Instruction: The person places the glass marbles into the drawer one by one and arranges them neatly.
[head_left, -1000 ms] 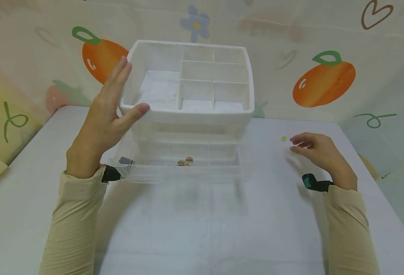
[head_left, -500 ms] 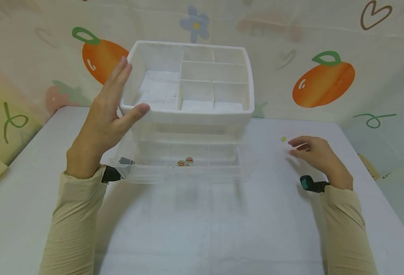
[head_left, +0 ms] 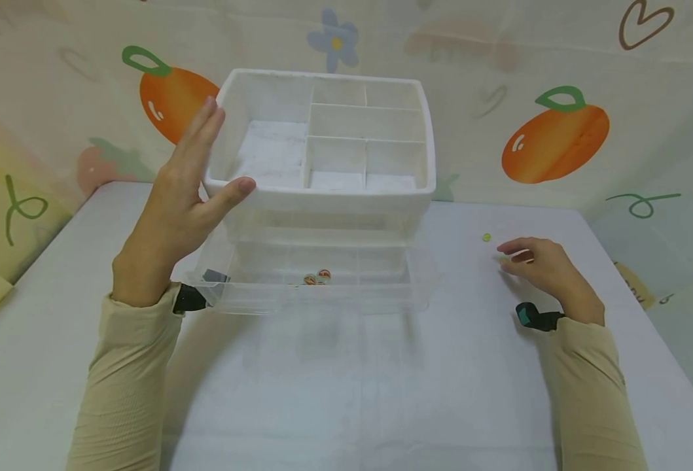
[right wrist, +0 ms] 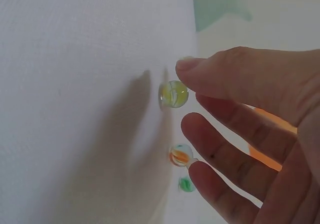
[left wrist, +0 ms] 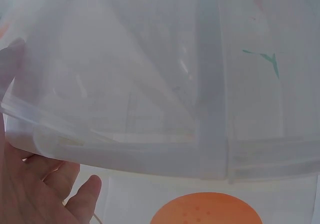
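My left hand [head_left: 178, 203] rests on the left side of a white plastic organizer box [head_left: 328, 199], fingers straight and thumb on its front rim. Below the box's top tray, a clear drawer [head_left: 381, 294] is pulled out, with several orange-striped marbles [head_left: 311, 279] inside. Over the table at right, my right hand [head_left: 543, 271] hovers with its fingers loosely bent. In the right wrist view a yellow marble [right wrist: 174, 94] sits by the thumb tip, apart from the other fingers. An orange-streaked marble [right wrist: 180, 155] and a green marble [right wrist: 186, 184] lie beyond, near the fingertips.
The top tray has several compartments [head_left: 366, 124]. A white cloth [head_left: 334, 392] covers the table. Behind it hangs a printed backdrop [head_left: 464, 144] with oranges and a blue flower. Each wrist wears a dark camera mount [head_left: 537, 317].
My right hand has shifted slightly toward the front edge of the table, staying near the marbles. The left hand and the box have kept their places.
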`<state>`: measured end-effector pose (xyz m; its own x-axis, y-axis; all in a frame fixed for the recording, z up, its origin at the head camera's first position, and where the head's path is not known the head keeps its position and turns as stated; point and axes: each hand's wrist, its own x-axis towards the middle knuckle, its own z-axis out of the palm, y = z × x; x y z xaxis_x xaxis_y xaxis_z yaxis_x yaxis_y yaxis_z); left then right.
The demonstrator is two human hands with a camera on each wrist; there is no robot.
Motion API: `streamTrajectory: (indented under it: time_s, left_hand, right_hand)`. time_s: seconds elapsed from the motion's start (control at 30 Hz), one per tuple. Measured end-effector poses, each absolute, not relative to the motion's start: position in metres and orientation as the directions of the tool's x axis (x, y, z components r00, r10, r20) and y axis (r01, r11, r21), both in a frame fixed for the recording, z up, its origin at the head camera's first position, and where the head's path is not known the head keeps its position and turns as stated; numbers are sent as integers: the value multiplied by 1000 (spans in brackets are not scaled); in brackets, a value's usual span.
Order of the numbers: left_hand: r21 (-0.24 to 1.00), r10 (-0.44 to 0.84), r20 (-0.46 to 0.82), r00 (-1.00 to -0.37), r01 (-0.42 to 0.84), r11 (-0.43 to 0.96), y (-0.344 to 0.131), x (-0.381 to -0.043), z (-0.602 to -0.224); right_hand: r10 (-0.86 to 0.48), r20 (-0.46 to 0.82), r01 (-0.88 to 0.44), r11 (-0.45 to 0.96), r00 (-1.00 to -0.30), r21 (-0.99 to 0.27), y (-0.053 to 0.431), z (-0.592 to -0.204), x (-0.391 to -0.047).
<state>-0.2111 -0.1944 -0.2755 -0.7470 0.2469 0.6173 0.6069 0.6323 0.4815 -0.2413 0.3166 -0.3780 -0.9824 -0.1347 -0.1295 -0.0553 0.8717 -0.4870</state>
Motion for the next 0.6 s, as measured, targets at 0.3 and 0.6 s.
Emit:
streamTrajectory:
  time_s: [0.3, 0.6]
  left_hand:
    - [474, 252, 627, -737, 617, 628, -194, -211, -276]
    - [464, 257, 637, -727, 628, 625, -194, -212, -277]
  right_hand:
    - [-99, -185, 1, 881, -978, -473, 318, -383, -242]
    - [-120, -164, -33, 889, -979, -456, 320, -390, -245]
